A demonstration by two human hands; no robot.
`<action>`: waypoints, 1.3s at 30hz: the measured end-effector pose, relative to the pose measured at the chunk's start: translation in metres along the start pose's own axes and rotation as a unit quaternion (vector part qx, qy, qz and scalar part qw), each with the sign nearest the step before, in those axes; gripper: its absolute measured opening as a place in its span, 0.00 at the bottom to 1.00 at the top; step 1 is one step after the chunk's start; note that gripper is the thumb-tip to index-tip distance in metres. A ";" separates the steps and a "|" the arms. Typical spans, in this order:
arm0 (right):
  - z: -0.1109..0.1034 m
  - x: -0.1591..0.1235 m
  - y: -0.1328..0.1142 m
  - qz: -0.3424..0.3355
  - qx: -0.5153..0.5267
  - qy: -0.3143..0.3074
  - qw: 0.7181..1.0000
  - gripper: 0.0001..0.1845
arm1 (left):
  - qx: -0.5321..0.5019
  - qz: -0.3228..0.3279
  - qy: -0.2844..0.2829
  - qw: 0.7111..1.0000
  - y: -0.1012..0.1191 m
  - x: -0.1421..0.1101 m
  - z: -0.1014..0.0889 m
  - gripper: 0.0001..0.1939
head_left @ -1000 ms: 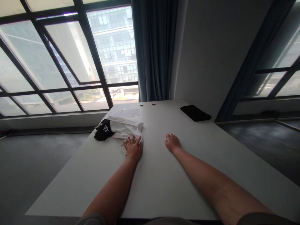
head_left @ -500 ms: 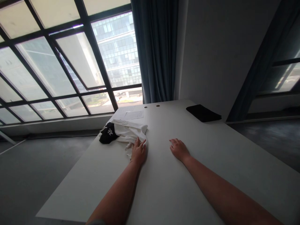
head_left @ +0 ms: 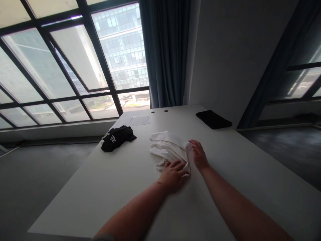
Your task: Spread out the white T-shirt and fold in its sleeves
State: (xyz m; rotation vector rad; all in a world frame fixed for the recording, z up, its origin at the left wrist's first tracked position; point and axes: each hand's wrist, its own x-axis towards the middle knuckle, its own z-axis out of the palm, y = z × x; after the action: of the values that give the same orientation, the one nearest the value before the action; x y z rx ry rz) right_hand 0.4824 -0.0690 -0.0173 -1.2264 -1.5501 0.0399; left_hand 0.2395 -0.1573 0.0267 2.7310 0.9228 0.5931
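A crumpled white cloth garment point(head_left: 169, 142) lies on the white table point(head_left: 160, 214) in front of me. My left hand point(head_left: 174, 174) is closed on its near edge, fingers over the fabric and thumb stretched to the right. At the garment's right edge is my right hand point(head_left: 199, 154), its fingers extended and the fingertips touching the cloth or just beside it. Its palm is turned to the left and holds nothing that I can see. A bunched black garment point(head_left: 117, 138) with white lettering lies to the left, apart from both hands.
At the far right of the table lies a flat black folded item point(head_left: 213, 119). Sheets of paper point(head_left: 139, 120) lie near the far left edge. Two round holes point(head_left: 166, 110) are in the tabletop at the back. Windows and a blue curtain point(head_left: 167, 57) stand behind.
My left hand has pulled the white garment to the right and nearer, off the black one, which now shows more fully. My right hand has shifted slightly right, to the garment's edge.
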 end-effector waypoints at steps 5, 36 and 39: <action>-0.001 -0.005 0.024 0.057 -0.132 -0.050 0.988 0.22 | -0.056 -0.007 0.010 0.998 -0.028 -0.012 -0.017 0.26; -0.025 0.002 0.017 0.117 -0.112 0.138 0.977 0.10 | -0.106 -0.498 0.408 0.758 -0.157 -0.039 -0.050 0.06; -0.031 0.001 0.023 0.152 -0.109 0.153 0.970 0.07 | -0.097 -0.534 0.424 0.725 -0.177 -0.053 -0.062 0.08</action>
State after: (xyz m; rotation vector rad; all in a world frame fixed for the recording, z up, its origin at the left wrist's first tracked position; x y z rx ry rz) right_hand 0.5208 -0.0742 -0.0182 -1.5578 -1.1110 -0.1182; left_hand 0.0796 -0.0475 0.0120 1.1822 2.1484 1.4885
